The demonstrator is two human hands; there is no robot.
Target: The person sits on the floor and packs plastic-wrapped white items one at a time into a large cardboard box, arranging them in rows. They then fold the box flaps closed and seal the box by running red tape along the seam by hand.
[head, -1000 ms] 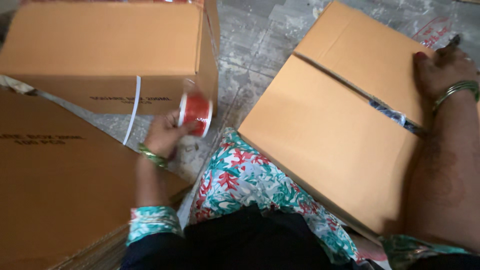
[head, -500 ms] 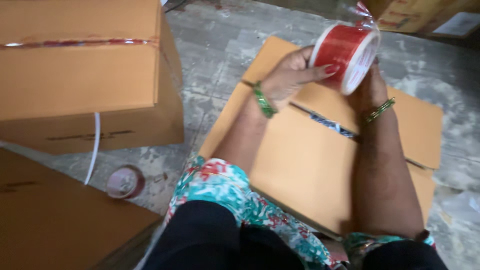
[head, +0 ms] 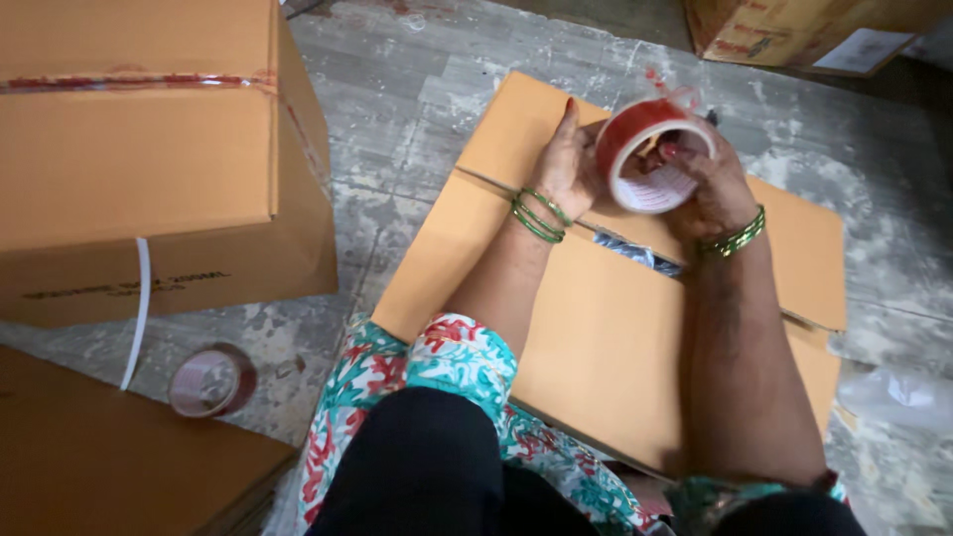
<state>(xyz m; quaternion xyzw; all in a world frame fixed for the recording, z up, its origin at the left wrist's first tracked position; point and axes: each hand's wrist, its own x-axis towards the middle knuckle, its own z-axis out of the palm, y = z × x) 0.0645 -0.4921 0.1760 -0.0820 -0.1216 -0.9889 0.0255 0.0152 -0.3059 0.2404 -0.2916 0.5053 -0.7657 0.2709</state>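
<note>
Left hand (head: 566,164): fingers curled around the red tape roll (head: 650,159).
Right hand (head: 710,179): fingertips pinching the roll's rim.
Below: flat cardboard box (head: 596,328), on the floor (head: 397,119).

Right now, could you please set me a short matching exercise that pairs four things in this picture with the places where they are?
Things:
1. red tape roll
2. second tape roll
3. flat carton
4. sealed box

Places:
a. on the floor, lower left
b. held in both hands
c. upper left, tape across its top
d. under the forearms

Pairs: 1-b, 2-a, 3-d, 4-c
</note>
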